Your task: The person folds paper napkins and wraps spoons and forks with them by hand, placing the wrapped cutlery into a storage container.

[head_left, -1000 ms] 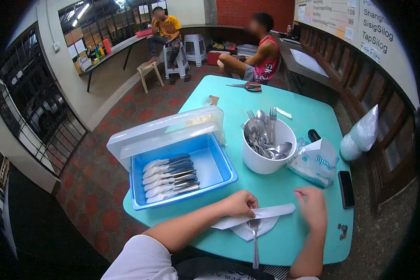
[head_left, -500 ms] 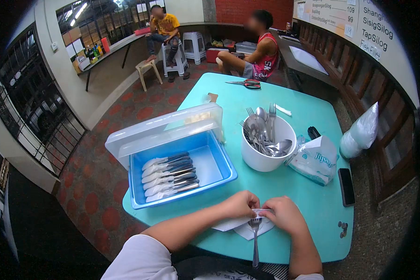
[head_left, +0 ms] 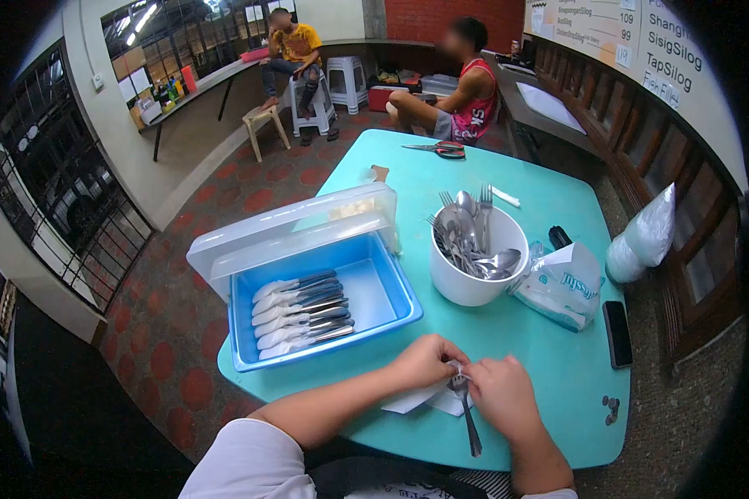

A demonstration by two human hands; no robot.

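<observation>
A fork (head_left: pixel 469 422) lies at the table's near side, its handle pointing toward me and its tines on a white paper napkin (head_left: pixel 411 400). My left hand (head_left: pixel 429 363) pinches the napkin's upper edge by the tines. Close against it, my right hand (head_left: pixel 499 389) grips the folded paper with bent fingers and covers part of it. To the left, a blue plastic box (head_left: pixel 328 344) holds several pieces of cutlery (head_left: pixel 304 312) with white paper around their ends. A white tub (head_left: pixel 473 289) of loose spoons and forks stands beyond my hands.
A clear lid (head_left: pixel 295 229) leans up behind the box. Right of the tub lie a napkin pack (head_left: pixel 562 287), a phone (head_left: pixel 617 334) and coins (head_left: pixel 611 409). Scissors (head_left: pixel 441 150) rest at the table's far edge. Two people (head_left: pixel 294 50) sit across the room.
The paper's right side has been folded over the tines. My right hand has shifted slightly left, and the fork's handle has swung right.
</observation>
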